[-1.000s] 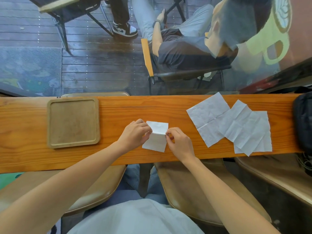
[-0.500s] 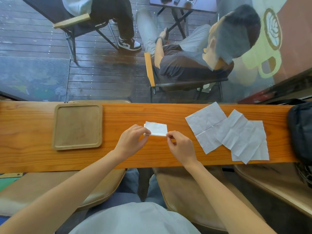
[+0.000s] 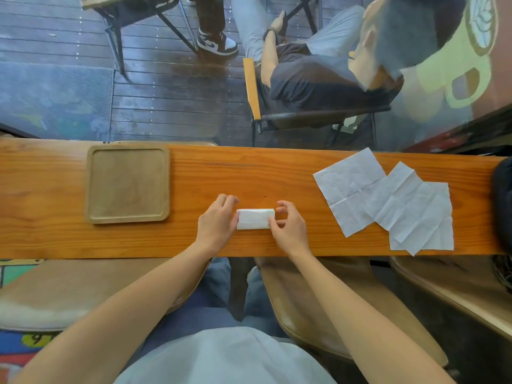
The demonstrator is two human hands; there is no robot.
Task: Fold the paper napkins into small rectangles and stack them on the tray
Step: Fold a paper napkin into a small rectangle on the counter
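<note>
Folded napkin point(image 3: 255, 218) flat on counter point(image 3: 249, 173) between left hand point(image 3: 217, 221) and right hand point(image 3: 288, 225) — fingertips pinch its short ends. Bare wood to tray point(image 3: 128, 184) left — unfolded napkins point(image 3: 388, 200) right.

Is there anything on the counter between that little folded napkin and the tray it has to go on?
Nothing visible: only bare wooden counter and the left hand lie between the folded napkin and the empty tray.
</note>
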